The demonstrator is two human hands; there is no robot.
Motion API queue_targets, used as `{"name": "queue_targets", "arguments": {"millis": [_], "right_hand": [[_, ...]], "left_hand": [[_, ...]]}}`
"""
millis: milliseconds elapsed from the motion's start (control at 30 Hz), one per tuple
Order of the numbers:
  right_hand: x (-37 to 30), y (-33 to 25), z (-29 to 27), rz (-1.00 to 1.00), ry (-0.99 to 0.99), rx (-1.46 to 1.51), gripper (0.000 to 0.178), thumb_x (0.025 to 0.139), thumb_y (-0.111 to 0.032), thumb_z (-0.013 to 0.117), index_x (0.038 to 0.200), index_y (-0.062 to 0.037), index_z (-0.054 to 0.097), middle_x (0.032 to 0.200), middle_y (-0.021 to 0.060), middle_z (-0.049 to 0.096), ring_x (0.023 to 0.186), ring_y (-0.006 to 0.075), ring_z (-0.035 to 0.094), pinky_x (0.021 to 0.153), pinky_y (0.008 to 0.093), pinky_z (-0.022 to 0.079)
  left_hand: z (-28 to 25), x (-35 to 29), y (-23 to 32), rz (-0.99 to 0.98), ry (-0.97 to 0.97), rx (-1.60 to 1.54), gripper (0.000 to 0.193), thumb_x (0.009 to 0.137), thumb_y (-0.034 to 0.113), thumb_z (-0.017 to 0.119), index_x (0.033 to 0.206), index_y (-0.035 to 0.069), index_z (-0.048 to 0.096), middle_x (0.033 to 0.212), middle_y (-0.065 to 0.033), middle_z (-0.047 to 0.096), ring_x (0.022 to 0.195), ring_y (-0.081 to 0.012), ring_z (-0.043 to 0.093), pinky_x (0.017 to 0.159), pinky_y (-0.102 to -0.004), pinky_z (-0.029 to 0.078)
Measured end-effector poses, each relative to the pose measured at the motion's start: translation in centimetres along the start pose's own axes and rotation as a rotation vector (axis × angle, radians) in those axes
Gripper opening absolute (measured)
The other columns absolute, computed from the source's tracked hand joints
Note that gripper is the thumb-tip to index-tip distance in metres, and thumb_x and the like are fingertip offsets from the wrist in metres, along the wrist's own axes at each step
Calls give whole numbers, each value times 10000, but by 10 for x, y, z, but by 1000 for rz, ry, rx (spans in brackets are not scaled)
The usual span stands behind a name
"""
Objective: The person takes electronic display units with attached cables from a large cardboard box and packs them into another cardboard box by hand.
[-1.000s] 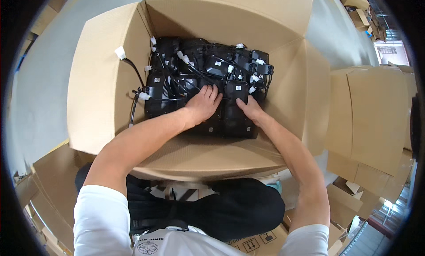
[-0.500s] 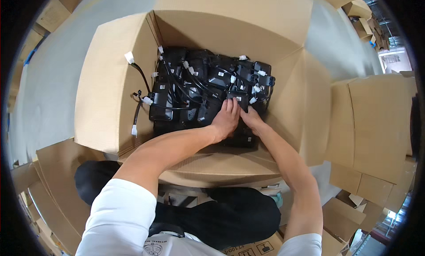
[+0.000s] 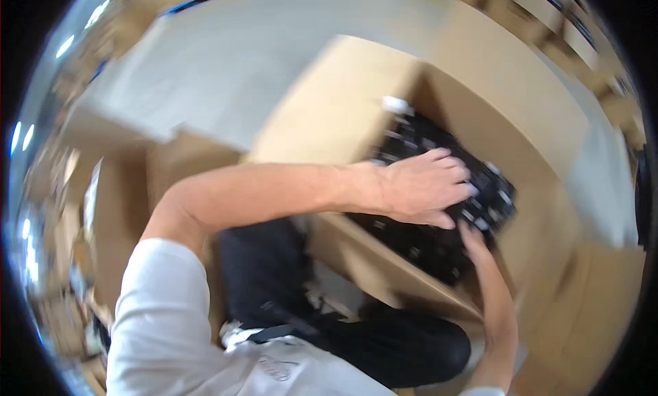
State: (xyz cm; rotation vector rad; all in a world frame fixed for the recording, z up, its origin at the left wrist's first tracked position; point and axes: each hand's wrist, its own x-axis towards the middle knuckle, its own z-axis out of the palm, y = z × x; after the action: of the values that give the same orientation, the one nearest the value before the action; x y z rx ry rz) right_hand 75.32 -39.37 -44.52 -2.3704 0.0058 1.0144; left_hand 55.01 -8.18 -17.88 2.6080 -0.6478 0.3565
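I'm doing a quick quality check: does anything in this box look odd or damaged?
One thing: a white piece, probably a plug, shows against the left side of the cardboard box, poking past the edge of the black parts. I see no damage, but blur hides detail.

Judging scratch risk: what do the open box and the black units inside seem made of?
Box: likely cardboard, matte tan, with a folded-out flap. Black units: perhaps plastic, judging by dark surfaces; blur leaves material and finish uncertain.
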Motion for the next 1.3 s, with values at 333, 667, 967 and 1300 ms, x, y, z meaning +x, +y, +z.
{"name": "queue_targets", "arguments": {"millis": [333, 667, 967, 1300], "right_hand": [[26, 28, -46, -670, 4, -373, 450, 983, -393, 605, 899, 48, 645, 705, 80, 615, 664, 220, 582, 632, 397, 485], [-188, -78, -22, -478, 7, -809, 384, 940, -305, 621, 948, 76, 661, 738, 120, 613, 712, 170, 556, 690, 357, 476], [-226, -77, -33, -508, 64, -644, 375, 992, -289, 572, 977, 74, 664, 751, 145, 631, 742, 165, 562, 716, 361, 475], [-235, -78, -35, -372, 64, -731, 419, 1002, -347, 557, 1093, 39, 692, 906, 198, 716, 869, 212, 653, 826, 389, 498]], "left_hand": [[-223, -504, 111, -1402, 739, 410, 295, 952, 233, 667, 1095, -25, 679, 938, -82, 718, 894, -123, 647, 799, -302, 535], [50, -752, 167, -1990, 322, -76, 537, 778, 466, 759, 922, -47, 692, 944, -248, 697, 932, -404, 675, 794, -453, 545], [109, -638, 135, -1719, -84, 35, 1084, 700, 529, 831, 1514, 40, 307, 1548, -275, 279, 1431, -459, 286, 1129, -604, 295], [101, -621, 51, -1780, 403, -165, 929, 718, 365, 855, 1447, 29, 388, 1462, -263, 400, 1310, -436, 475, 1058, -502, 444]]}}
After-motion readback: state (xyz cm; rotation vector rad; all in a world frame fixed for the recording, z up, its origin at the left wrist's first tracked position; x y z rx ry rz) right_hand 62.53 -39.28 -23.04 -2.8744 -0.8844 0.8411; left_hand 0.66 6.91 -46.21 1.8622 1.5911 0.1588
